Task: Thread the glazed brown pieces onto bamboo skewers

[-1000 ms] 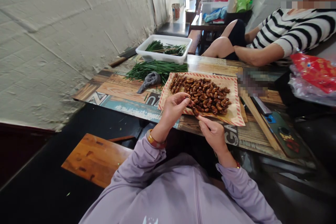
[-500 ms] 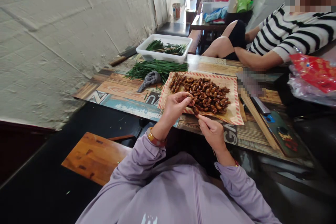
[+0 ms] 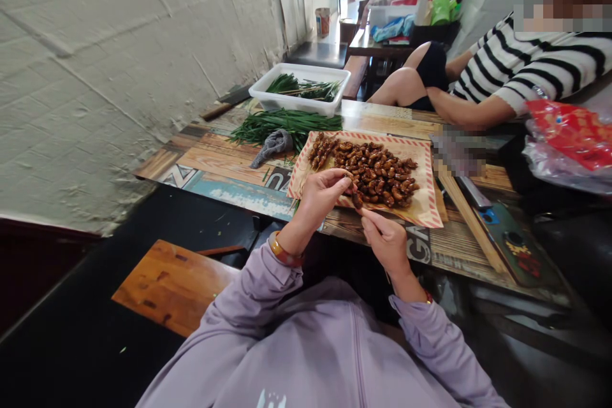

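My left hand (image 3: pixel 325 196) is closed in a pinch on a small brown glossy piece at the near edge of the paper. My right hand (image 3: pixel 385 236) grips a thin skewer (image 3: pixel 387 278), whose end shows below the palm. A dark brown piece (image 3: pixel 356 200) sits at the skewer's upper end, between the two hands. Just beyond them a heap of brown glossy pieces (image 3: pixel 382 169) lies on a striped-edge sheet of paper (image 3: pixel 418 213). At its left end lie skewered brown pieces (image 3: pixel 322 148). What these pieces are, I cannot tell.
Beyond the paper, long green leaves (image 3: pixel 268 126) lie beside a grey cloth (image 3: pixel 275 145). A white tub (image 3: pixel 287 102) holds more greens and sticks. On the right are a knife (image 3: pixel 473 193), a phone (image 3: pixel 519 245) and red plastic packaging (image 3: pixel 568 131). A person in a striped top (image 3: pixel 521 70) sits opposite.
Both hands stay nearly in place, with only slight finger movement around the brown piece on the skewer. The view shifts very slightly.
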Available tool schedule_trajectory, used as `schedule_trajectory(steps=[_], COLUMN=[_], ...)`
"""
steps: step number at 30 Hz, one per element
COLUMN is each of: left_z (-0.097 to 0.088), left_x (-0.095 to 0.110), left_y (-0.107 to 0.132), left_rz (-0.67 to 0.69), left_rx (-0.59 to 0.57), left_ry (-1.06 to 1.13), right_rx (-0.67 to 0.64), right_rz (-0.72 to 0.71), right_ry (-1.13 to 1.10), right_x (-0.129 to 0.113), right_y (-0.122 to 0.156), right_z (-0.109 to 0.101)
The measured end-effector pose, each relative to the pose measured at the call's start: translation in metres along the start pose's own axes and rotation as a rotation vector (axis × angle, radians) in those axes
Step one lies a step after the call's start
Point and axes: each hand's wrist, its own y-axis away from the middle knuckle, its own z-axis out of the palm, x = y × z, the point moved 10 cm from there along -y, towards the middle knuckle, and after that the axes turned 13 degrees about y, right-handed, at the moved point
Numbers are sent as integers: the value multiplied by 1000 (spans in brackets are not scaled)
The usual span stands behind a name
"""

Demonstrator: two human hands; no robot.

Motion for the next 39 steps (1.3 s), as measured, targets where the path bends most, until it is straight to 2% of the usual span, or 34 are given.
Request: schedule_trajectory(steps=[4, 17, 23, 28, 39], left_z=[0, -12, -2, 6, 1], left_x=[-3, -18, -22, -23, -24], left_y=[1, 7, 10, 9, 8], left_rz=[-14, -83, -128, -123, -55], left_rx=[11, 46, 22, 36, 110], left_ry=[-9, 173, 218, 260, 299], right_rx=[8, 45, 53, 63, 69], right_rz=[14, 48, 42, 15, -77], right_ry=[0, 7, 18, 31, 32], right_x=[1, 2, 0, -3, -16], right_y=[0, 0, 0, 0, -3], right_z=[0, -4, -5, -4, -7])
